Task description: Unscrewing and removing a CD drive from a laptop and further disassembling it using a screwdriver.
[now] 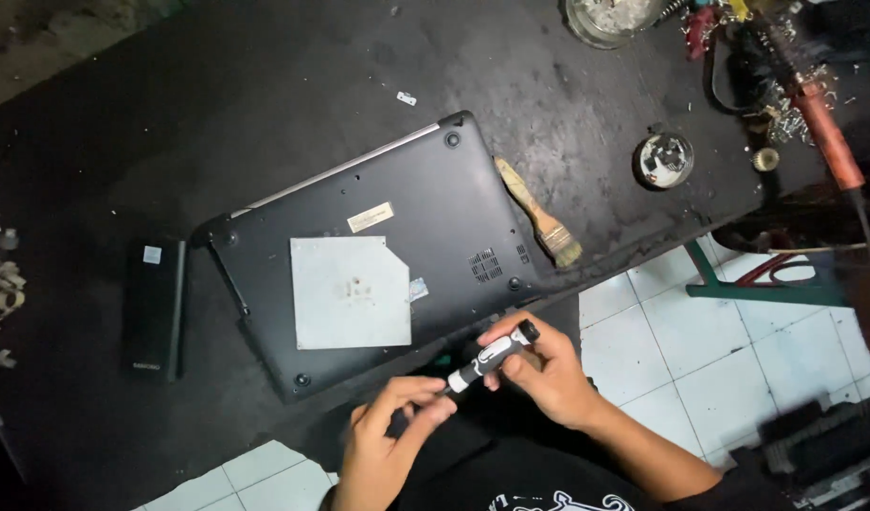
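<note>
gripping one screwdriver (492, 357); two hands

On laptop underside (378, 255), small pale rectangular label (371, 217) at twelve o'clock of grey square panel (350, 291), tiny silvery sticker (417, 289) at its three o'clock; small pale square label (152, 254) atop black oblong block (154, 308) at nine o'clock.
</note>
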